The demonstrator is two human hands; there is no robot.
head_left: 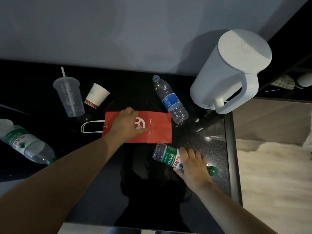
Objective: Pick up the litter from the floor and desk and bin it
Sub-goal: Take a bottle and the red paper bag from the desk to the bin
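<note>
Hands | left hand [126, 124] spread on red bag [158, 129] | right hand [192, 166] grips green-label bottle [168, 157] (middle hidden)

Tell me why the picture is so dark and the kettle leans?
Head view: dim light, so the black desk hides detail; a glare shines near its right edge; the wide lens tilts the white kettle at the corner; the gripped green-label bottle glints.

far-left bottle [25, 144] cut by edge, red bag [158, 132] logo half under left hand [125, 125], near bottle [162, 154] middle under right hand [192, 166]
</note>
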